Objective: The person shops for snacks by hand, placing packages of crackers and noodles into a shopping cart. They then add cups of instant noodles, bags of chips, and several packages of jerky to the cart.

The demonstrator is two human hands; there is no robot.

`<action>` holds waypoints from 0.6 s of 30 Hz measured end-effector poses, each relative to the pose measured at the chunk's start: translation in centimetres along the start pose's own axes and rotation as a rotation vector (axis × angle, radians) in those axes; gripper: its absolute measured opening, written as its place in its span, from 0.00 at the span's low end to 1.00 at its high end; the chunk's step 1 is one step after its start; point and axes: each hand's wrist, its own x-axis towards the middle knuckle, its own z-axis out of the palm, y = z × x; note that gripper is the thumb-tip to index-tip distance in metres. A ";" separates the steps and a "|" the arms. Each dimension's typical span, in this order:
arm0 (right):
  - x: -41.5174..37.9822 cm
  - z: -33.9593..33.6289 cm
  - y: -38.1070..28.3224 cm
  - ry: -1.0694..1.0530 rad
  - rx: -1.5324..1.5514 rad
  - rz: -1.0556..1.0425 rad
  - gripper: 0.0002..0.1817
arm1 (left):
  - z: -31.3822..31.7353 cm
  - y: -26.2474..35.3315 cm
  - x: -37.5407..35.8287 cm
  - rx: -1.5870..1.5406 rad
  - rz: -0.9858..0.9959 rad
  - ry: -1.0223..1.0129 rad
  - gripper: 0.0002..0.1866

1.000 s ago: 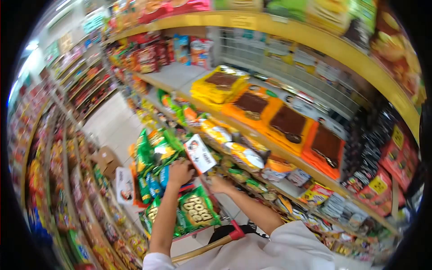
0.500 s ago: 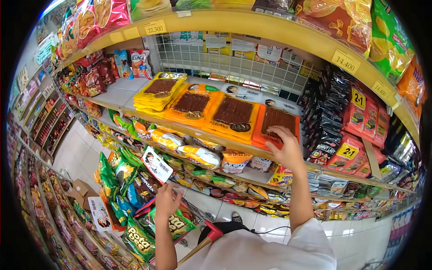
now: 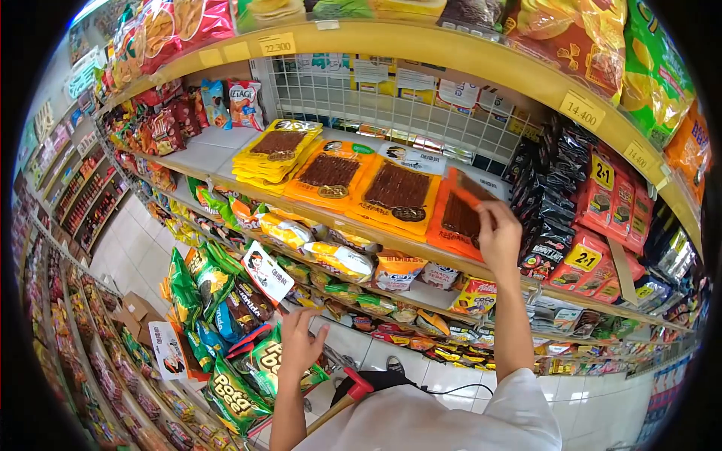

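Note:
My right hand (image 3: 498, 233) pinches the right edge of a red-orange snack packet (image 3: 456, 214) with a dark window, lying on the shelf. The packet's upper corner bends upward beside the fingers. To its left are an orange packet of dark strips (image 3: 395, 197), another orange packet (image 3: 329, 171) and a stack of yellow packets (image 3: 277, 146). My left hand (image 3: 302, 342) hovers over the basket of snacks, fingers apart, holding nothing I can see. Below it are green Potabee bags (image 3: 233, 398) and a white card (image 3: 268, 272) with a cartoon face.
Black packets (image 3: 547, 195) and red 2+1 packs (image 3: 611, 188) stand right of the orange ones. The yellow shelf edge (image 3: 451, 52) with price tags runs overhead. Lower shelves hold several chip bags (image 3: 338, 259). A red-ended handle (image 3: 359, 385) lies near my waist.
My right hand has closed on the packet's right edge and bent its corner up. My left hand has moved slightly right and its fingers have spread.

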 end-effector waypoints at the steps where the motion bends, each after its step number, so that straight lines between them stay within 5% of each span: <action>1: 0.2 -0.3 -0.9 0.093 0.013 0.016 0.04 | 0.7 0.0 -0.3 -0.140 -0.025 -0.005 0.17; 2: 0.4 -0.5 -1.5 0.185 0.028 0.030 0.03 | 1.0 0.5 -0.3 -0.140 -0.032 0.004 0.17; 4: 0.1 -0.6 -2.9 0.325 0.129 0.019 0.03 | 1.3 2.0 0.1 -0.765 -0.267 -0.234 0.17; 10: -6.2 -0.5 -11.9 0.403 0.217 -0.096 0.06 | 0.6 6.2 1.8 -1.391 -0.022 -0.394 0.41; 11: -8.0 0.1 -13.4 0.317 0.267 -0.135 0.07 | 0.2 6.7 1.9 -1.480 0.042 -0.383 0.49; 12: -9.9 0.7 -14.7 0.234 0.314 -0.173 0.09 | -0.6 7.8 2.5 -1.688 -0.286 -0.364 0.51; 14: -12.8 2.3 -16.1 -0.017 0.390 -0.455 0.12 | -0.8 7.6 1.8 -1.819 0.081 -0.162 0.54; 16: -15.8 4.1 -17.4 -0.280 0.466 -0.509 0.13 | -2.1 5.7 -0.9 -1.878 0.020 -0.037 0.55; 18: -18.1 5.4 -17.1 -0.469 0.452 -0.610 0.14 | -3.4 2.4 -3.3 -2.097 -0.370 0.031 0.47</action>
